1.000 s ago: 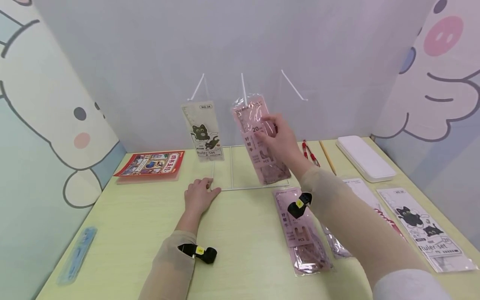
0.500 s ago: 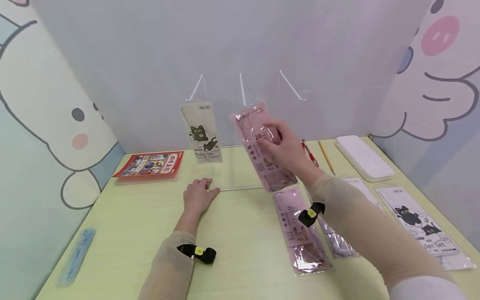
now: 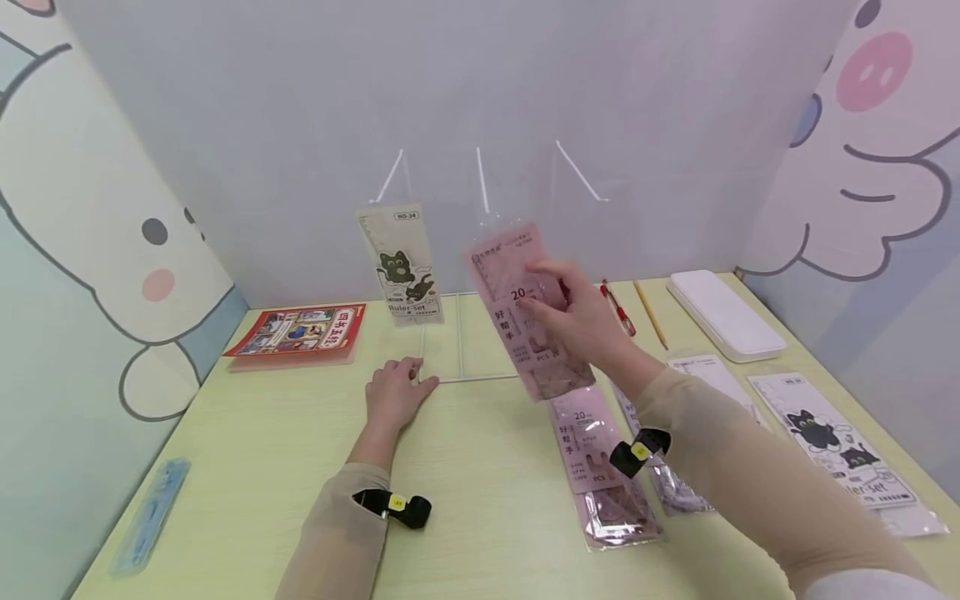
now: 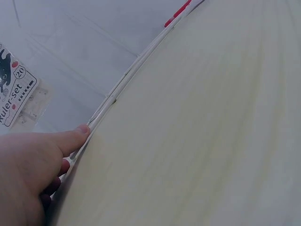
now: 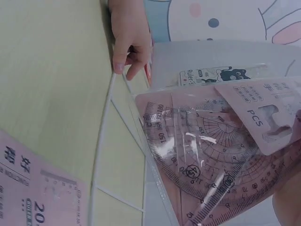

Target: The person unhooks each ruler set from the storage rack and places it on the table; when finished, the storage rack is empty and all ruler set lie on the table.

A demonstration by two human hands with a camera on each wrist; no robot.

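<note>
The right hand [image 3: 581,312] pinches the pink ruler set [image 3: 525,312] between thumb and fingers, in the air just below the middle hook [image 3: 480,179] of the white wire rack [image 3: 442,350]. The left hand [image 3: 393,392] lies on the surface [image 3: 465,483] with relaxed fingers touching the rack's base corner. I think it is good to hold the packet near its top edge, so the hanging hole stays free above the fingers.

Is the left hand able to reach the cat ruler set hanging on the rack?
Probably yes. The left hand rests on the rack's base, just below the cat ruler set; nothing lies between them.
</note>
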